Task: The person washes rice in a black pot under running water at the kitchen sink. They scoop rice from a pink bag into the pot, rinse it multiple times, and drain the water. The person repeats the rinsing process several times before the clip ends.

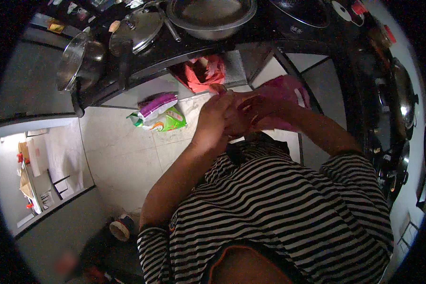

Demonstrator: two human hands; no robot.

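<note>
My left hand and my right hand are pressed together in front of my chest, above my striped shirt. Their fingertips close on a small reddish-brown thing that pokes out at the top; its kind is too hidden to tell. Right behind my right hand lies a pink plastic bag on the floor.
A dark counter ahead carries a steel pot, a lid and a wide steel pan. Beneath it lie an orange-red bag and purple and green packets on the tiled floor. More steel vessels stand at right.
</note>
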